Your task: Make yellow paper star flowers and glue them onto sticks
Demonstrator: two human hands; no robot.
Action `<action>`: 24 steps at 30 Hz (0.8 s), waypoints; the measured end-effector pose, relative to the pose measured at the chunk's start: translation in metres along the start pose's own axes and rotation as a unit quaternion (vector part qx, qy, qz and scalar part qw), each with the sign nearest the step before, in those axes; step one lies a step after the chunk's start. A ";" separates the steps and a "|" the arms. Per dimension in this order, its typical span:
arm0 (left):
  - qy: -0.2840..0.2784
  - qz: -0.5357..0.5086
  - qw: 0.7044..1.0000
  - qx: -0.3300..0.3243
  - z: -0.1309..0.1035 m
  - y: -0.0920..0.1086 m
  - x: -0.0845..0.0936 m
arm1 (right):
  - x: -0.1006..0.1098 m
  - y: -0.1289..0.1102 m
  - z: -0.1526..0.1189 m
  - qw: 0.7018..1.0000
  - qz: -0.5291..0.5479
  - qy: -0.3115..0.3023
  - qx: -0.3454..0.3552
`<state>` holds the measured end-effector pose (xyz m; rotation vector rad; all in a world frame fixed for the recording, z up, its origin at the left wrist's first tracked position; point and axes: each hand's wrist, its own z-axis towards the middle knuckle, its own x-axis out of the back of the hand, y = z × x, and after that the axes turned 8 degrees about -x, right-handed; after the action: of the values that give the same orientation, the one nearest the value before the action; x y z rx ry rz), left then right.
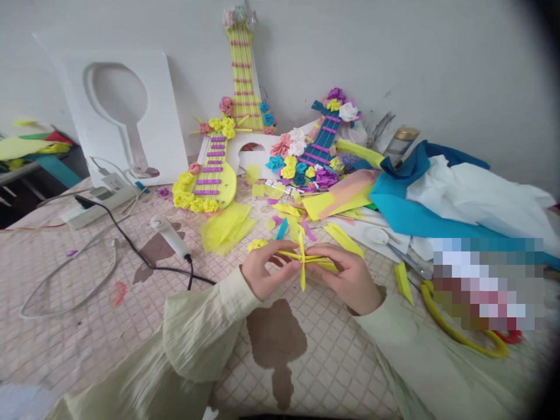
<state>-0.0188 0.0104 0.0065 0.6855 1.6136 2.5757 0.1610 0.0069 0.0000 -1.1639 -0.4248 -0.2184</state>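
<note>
Yellow cross (pixel 303 263) being fingertip-pinched by left hand (pixel 268 273) and right hand (pixel 350 274), one bar (pixel 315 258) running between, parallel to table's (pixel 341 361) near edge.

Bare hands (pixel 266 272) (pixel 352 279) close together, fingers (pixel 292 269) curled and pinching, forearms (pixel 210 321) angled inward

Watching from my end, I've got loose, pale sage-green fabric sleeves (pixel 199 329), kinda crinkly, narrowing to plain cuffs (pixel 240 291), the left sleeve puffing into a baggy fold. Hands (pixel 263 273) are just bare.
</note>
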 end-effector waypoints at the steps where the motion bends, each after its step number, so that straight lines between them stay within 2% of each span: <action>1: 0.003 -0.035 0.999 0.032 0.000 -0.001 0.000 | 0.000 0.000 0.000 1.000 0.004 -0.005 -0.003; 7: 0.028 -0.198 0.965 0.170 0.005 -0.005 -0.003 | -0.001 -0.002 -0.001 0.999 0.007 -0.039 -0.026; 11: 0.030 -0.211 0.948 0.238 0.007 -0.004 -0.002 | -0.002 -0.005 -0.001 0.998 -0.005 -0.069 -0.001; 14: 0.027 -0.194 0.950 0.242 0.007 -0.006 -0.002 | 0.000 -0.009 -0.001 0.996 -0.006 -0.090 -0.003; 16: 0.025 -0.180 0.956 0.230 0.007 -0.007 -0.002 | 0.004 -0.009 0.000 0.997 -0.011 -0.070 -0.031; 19: 0.016 -0.157 0.962 0.223 0.007 -0.008 -0.003 | 0.012 -0.007 0.003 0.996 -0.019 0.006 -0.086; 21: 0.001 -0.134 0.964 0.228 0.006 -0.008 -0.003 | 0.016 -0.002 0.006 0.991 -0.020 0.059 -0.116; 24: -0.038 -0.076 0.973 0.214 0.004 -0.008 -0.004 | 0.021 0.005 0.009 0.984 -0.017 0.103 -0.144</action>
<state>-0.0155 0.0167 -0.0006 0.6361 2.1261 2.0851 0.1800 0.0186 0.0079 -1.4022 -0.2353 -0.4365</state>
